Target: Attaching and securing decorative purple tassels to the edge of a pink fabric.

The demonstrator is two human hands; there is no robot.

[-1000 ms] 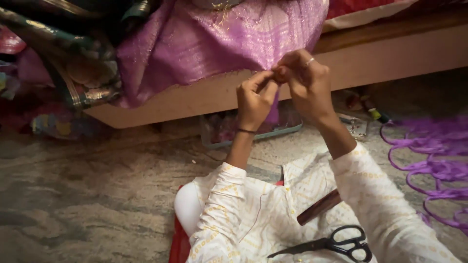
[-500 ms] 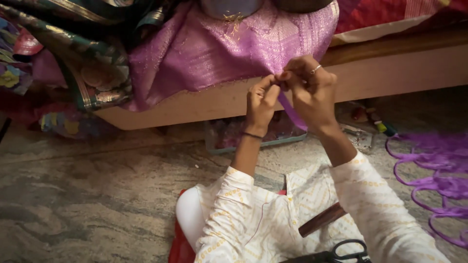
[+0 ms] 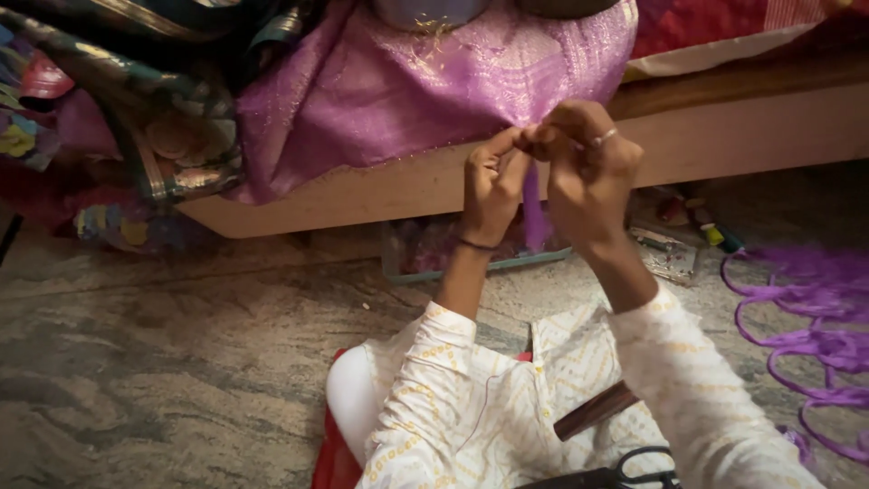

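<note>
My left hand [image 3: 491, 186] and right hand [image 3: 587, 172] meet fingertip to fingertip in front of the bed frame [image 3: 724, 136], pinching the hanging edge of the cloth [image 3: 434, 81] that drapes over the frame's front edge. A strip of thread [image 3: 534, 208] hangs down between my hands. More folded cloth [image 3: 136, 100] is piled to the left on the bed. A tray [image 3: 425, 258] sits under the frame, behind my hands. Loops of cord [image 3: 806, 335] lie on the floor [image 3: 163, 362] to my right. Scissors [image 3: 634, 471] rest on my lap.

Both arms reach up to the frame's upper middle; left hand [image 3: 491, 186] and right hand [image 3: 587, 172] meet, fingertips pinched together.
</note>
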